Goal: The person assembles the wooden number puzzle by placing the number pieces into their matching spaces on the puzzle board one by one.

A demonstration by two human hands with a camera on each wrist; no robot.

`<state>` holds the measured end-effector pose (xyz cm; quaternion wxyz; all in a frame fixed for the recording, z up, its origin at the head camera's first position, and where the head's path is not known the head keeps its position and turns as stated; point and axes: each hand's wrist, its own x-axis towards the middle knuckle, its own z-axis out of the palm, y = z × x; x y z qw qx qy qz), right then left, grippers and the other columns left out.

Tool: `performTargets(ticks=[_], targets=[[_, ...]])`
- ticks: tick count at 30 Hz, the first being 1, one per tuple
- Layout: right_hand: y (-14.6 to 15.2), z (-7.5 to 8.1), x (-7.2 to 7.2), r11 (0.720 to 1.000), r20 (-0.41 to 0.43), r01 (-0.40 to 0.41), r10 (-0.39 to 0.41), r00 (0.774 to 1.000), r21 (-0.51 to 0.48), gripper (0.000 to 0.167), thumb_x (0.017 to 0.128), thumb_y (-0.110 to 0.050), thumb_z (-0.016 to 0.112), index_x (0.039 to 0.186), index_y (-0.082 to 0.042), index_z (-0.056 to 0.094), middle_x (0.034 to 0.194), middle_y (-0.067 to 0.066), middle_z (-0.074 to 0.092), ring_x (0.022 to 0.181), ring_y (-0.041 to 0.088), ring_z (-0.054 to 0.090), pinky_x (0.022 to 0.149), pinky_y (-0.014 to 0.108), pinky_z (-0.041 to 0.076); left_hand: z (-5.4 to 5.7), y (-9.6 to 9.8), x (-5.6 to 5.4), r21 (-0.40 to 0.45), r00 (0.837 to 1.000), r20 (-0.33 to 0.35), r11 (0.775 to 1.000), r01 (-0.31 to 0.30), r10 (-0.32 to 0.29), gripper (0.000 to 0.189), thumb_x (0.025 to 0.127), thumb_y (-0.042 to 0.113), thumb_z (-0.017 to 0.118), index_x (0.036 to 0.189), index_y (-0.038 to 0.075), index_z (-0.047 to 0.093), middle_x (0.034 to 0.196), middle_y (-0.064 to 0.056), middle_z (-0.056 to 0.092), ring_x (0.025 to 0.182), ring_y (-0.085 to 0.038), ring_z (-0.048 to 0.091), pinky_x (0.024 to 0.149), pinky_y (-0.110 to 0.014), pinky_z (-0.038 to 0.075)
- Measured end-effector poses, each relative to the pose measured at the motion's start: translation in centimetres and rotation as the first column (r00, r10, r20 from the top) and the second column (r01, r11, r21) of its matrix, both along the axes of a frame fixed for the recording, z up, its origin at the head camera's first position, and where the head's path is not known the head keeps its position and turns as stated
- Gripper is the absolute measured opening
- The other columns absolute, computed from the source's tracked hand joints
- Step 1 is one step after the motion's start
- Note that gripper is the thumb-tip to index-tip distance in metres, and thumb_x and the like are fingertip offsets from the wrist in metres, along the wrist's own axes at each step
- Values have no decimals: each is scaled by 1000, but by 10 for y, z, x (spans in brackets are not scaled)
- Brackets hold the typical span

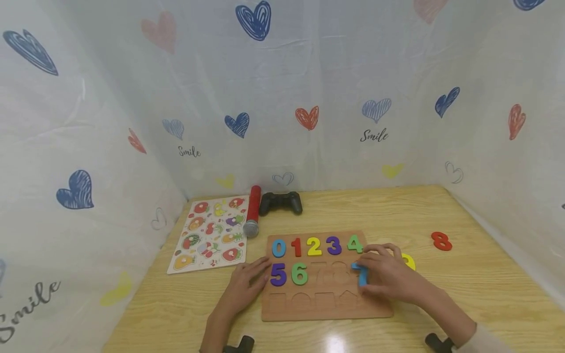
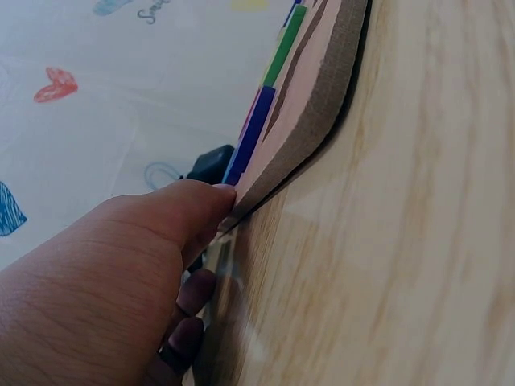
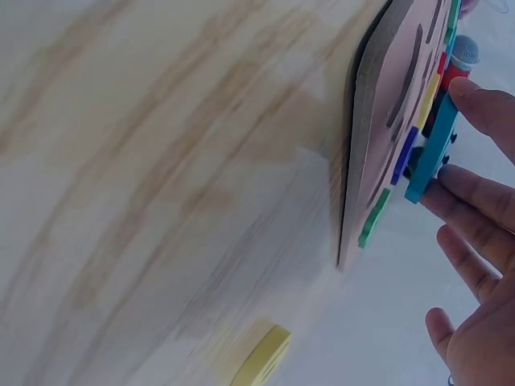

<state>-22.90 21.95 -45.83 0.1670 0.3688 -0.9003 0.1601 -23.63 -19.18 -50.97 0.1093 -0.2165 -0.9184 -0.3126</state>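
Observation:
A wooden number puzzle board (image 1: 326,311) lies on the table with numbers 0 to 6 seated in its upper two rows. My right hand (image 1: 388,274) pinches a blue number 7 (image 1: 363,276) between thumb and fingers. In the right wrist view, that blue 7 (image 3: 434,149) is held just above the board's face. My left hand (image 1: 244,287) rests at the board's left edge, fingers fairly straight, beside the purple 5 (image 1: 278,274). The left wrist view shows its thumb (image 2: 205,197) touching the board's edge (image 2: 310,121). Empty recesses show right of the green 6 (image 1: 299,273).
Right of the board lie a red 8 (image 1: 441,241) and a yellow number piece (image 1: 409,261), partly hidden behind my right hand. At the back left are a fruit puzzle board (image 1: 207,245), a red microphone (image 1: 253,208) and a black game controller (image 1: 281,202). Printed curtains surround the table.

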Motion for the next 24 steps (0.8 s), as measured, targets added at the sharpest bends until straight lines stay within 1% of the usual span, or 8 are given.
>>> performTargets(ticks=[5, 7, 10, 13, 18, 24], targets=[[-6, -1, -3, 1000, -7, -13, 13, 1000, -10, 44, 75, -36, 86, 112, -16, 73, 109, -8, 71, 115, 26, 51, 94, 55, 22, 1, 0, 0, 1, 1000, -19, 1000, 13, -13, 39, 97, 22, 67, 135, 12, 65, 144, 0, 56, 107, -16, 49, 89, -41, 40], [-8, -1, -3, 1000, 19, -6, 6, 1000, -4, 45, 75, -35, 85, 113, -15, 73, 109, -8, 70, 117, 26, 50, 96, 55, 21, 1, 0, 0, 5, 1000, -18, 1000, 13, -13, 39, 97, 22, 67, 135, 12, 65, 144, 0, 57, 108, -17, 49, 89, -41, 40], [-10, -1, -4, 1000, 66, 13, -14, 998, 19, 45, 77, -36, 85, 114, -15, 73, 112, -9, 70, 120, 26, 48, 98, 56, 20, 2, 0, 0, 3, 1000, -9, 1000, 12, -11, 39, 98, 22, 67, 135, 12, 64, 145, 0, 56, 108, -17, 49, 89, -41, 40], [-12, -1, -6, 999, 96, 19, -23, 995, 40, 45, 79, -39, 83, 116, -15, 72, 114, -8, 69, 122, 26, 47, 99, 57, 20, 2, 1, 1, 5, 1000, 8, 1000, 7, -7, 39, 98, 22, 67, 135, 12, 64, 145, 1, 56, 109, -16, 48, 90, -41, 40], [-17, 0, -8, 999, 102, 8, -12, 995, 43, 47, 79, -40, 83, 117, -14, 72, 113, -8, 69, 123, 27, 47, 100, 58, 20, 4, 1, 2, 15, 1000, 29, 1000, 3, -3, 39, 98, 22, 67, 135, 12, 64, 145, 2, 55, 108, -15, 47, 89, -40, 40], [-25, 0, -10, 999, 109, -8, 3, 994, 40, 47, 80, -40, 83, 118, -14, 72, 114, -7, 69, 123, 26, 47, 100, 60, 19, 4, 2, 2, 15, 1000, 17, 1000, -2, 2, 38, 98, 22, 66, 135, 12, 65, 145, 1, 56, 107, -15, 47, 88, -41, 41]])
